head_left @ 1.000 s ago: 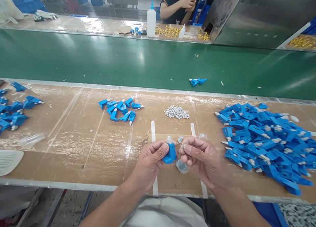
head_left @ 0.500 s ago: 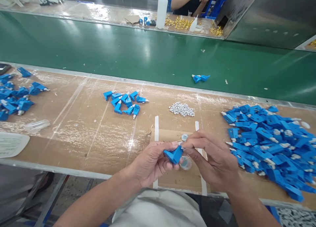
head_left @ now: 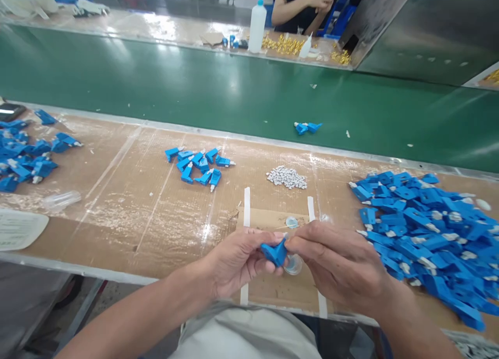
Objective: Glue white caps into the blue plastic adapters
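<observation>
Looks bright and cool, apparently lit from overhead. Glares white off the glossy table covering (head_left: 156, 218) and gleams in pale patches on the green belt (head_left: 187, 83). Dims beneath the table. Softens around the right hand (head_left: 343, 265) and blue piece (head_left: 276, 252), blurs in the far background, stretches toward the edges.

Capped bottle (head_left: 257, 28) beside gold pieces (head_left: 286, 45), far table (head_left: 128, 26).
</observation>
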`<action>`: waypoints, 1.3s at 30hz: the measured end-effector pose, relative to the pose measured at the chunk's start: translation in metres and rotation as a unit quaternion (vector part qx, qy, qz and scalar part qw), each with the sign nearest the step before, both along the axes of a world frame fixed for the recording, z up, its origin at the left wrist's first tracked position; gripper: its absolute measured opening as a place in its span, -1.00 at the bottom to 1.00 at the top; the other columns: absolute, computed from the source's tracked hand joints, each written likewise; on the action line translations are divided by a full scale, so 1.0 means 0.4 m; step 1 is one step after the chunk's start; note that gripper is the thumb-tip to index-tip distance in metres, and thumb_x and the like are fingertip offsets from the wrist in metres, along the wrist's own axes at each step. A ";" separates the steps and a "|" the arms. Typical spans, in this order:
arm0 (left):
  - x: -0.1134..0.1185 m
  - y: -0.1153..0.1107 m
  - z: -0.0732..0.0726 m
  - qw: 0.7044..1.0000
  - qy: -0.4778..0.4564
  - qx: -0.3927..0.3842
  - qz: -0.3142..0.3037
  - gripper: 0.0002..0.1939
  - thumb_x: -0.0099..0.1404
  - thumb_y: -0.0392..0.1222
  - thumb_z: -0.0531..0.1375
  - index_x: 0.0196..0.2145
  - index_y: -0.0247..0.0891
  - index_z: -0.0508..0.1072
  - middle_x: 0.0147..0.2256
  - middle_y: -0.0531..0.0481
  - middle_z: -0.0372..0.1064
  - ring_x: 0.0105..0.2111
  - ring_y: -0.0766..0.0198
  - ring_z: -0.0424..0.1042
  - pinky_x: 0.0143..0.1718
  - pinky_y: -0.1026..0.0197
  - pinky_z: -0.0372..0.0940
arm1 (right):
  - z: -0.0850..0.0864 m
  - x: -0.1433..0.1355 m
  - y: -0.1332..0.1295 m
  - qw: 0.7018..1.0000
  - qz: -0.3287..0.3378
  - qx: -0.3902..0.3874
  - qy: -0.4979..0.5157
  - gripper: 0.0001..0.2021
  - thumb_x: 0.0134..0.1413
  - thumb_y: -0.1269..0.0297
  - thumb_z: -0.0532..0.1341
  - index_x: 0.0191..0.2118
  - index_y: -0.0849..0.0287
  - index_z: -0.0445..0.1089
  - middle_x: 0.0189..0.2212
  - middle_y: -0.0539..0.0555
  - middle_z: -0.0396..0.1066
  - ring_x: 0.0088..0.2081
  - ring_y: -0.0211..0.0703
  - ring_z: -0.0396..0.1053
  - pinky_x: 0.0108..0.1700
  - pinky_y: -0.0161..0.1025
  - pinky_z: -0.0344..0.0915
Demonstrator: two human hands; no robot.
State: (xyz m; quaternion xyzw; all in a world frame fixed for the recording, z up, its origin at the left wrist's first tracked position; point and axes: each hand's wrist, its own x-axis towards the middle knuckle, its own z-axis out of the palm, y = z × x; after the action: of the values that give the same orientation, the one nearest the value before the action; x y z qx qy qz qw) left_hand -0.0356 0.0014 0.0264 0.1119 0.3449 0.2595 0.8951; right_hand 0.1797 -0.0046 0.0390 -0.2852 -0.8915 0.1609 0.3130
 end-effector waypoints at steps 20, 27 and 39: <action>0.022 -0.002 0.103 0.924 0.096 0.370 0.025 -0.64 0.33 0.02 0.28 -0.46 -0.33 0.55 -0.55 0.01 0.39 -0.52 0.38 0.34 -0.44 0.33 0.23 | -0.006 -0.095 0.004 0.731 -0.014 -0.506 0.457 -0.69 0.05 0.13 0.44 -0.06 0.05 0.60 -0.49 -0.01 0.33 -0.56 -0.36 0.27 -0.59 -0.46 0.20; -0.281 0.186 0.114 0.638 0.582 0.471 0.183 -0.56 0.42 0.10 0.12 -0.21 -0.34 0.59 -0.30 -0.05 0.52 -0.27 0.17 0.48 -0.22 0.18 0.38 | -0.057 0.037 0.002 0.800 -0.193 -0.467 0.324 -0.57 -0.04 0.03 0.47 -0.04 0.05 0.60 -0.41 0.05 0.41 -0.51 -0.28 0.23 -0.52 -0.36 0.30; -0.445 0.388 -0.091 0.562 0.664 0.491 0.052 -0.64 0.41 0.05 0.13 -0.27 -0.28 0.57 -0.16 -0.11 0.56 -0.04 0.02 0.48 0.08 -0.02 0.32 | -0.051 0.146 0.168 0.899 -0.269 -0.342 0.055 -0.53 0.02 -0.18 0.31 -0.15 0.11 0.62 -0.47 0.08 0.51 -0.48 -0.06 0.41 -0.45 -0.21 0.40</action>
State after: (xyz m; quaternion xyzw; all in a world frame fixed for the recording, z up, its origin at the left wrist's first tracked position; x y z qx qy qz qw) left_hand -0.2136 0.1564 -0.0098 0.6566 0.6666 0.2872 0.2051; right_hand 0.2382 0.0627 0.0186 -0.5944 -0.6521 0.3808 0.2763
